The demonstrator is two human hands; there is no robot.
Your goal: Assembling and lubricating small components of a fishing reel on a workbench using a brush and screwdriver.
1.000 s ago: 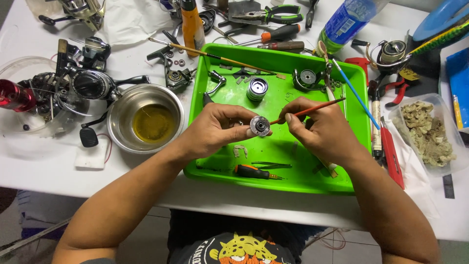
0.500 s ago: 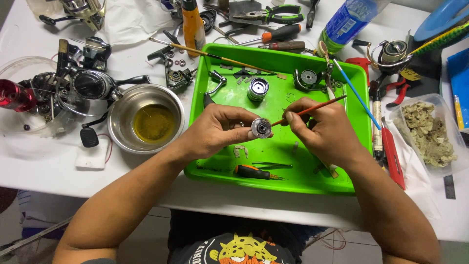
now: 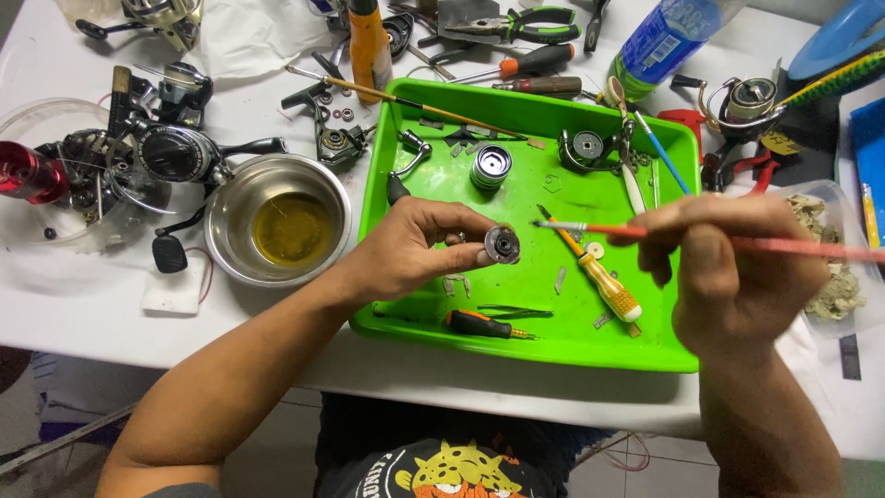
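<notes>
My left hand [image 3: 419, 244] pinches a small round dark metal reel part [image 3: 502, 244] over the green tray [image 3: 544, 346]. My right hand [image 3: 737, 267] grips a thin red-handled brush [image 3: 627, 230] held level, its bristle tip pointing left just above and right of the part, not touching it. In the tray lie a silver spool [image 3: 490, 166], a reel body piece [image 3: 585, 148], a yellow-handled screwdriver [image 3: 604, 281] and a black-and-orange screwdriver [image 3: 484, 325].
A steel bowl of yellowish oil [image 3: 279, 226] stands left of the tray. Dismantled fishing reels [image 3: 161, 152] crowd the far left. Pliers [image 3: 521, 23], screwdrivers, an orange bottle [image 3: 369, 46] and a blue bottle [image 3: 668, 41] lie behind. A plastic tub of rag scraps [image 3: 843, 267] sits right.
My right hand has drawn away to the right, pulling the brush tip off the part. My left hand still holds the part in about the same place.
</notes>
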